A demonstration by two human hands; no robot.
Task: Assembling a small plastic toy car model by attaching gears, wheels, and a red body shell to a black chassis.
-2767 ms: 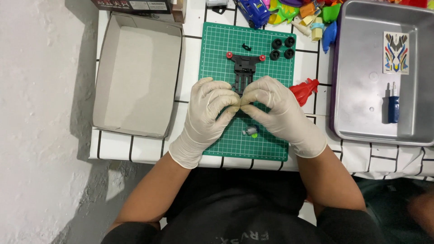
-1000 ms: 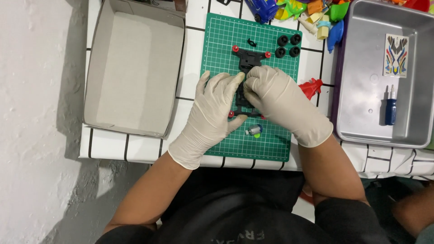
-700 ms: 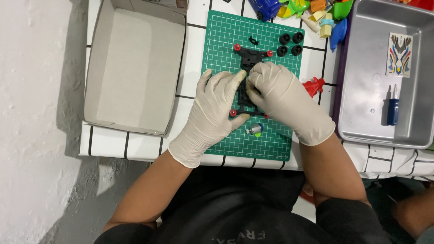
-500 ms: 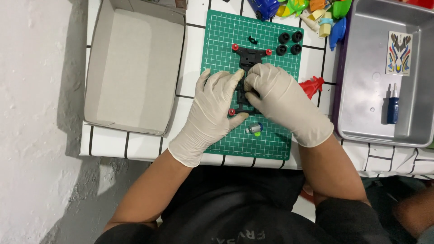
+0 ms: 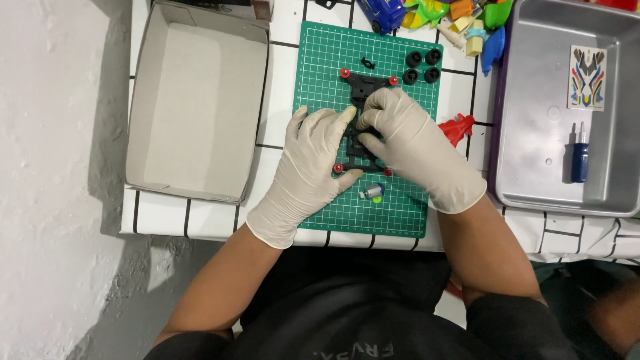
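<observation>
One black chassis (image 5: 363, 90) (red rollers)

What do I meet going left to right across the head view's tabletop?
Open grey cardboard box → left gloved hand → black toy car chassis with red rollers → right gloved hand → red plastic part → grey metal tray → blue-handled screwdriver.

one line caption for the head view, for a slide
Two gloved hands, left and right, hold a black toy car chassis on a green cutting mat, four black wheels beside.
</observation>
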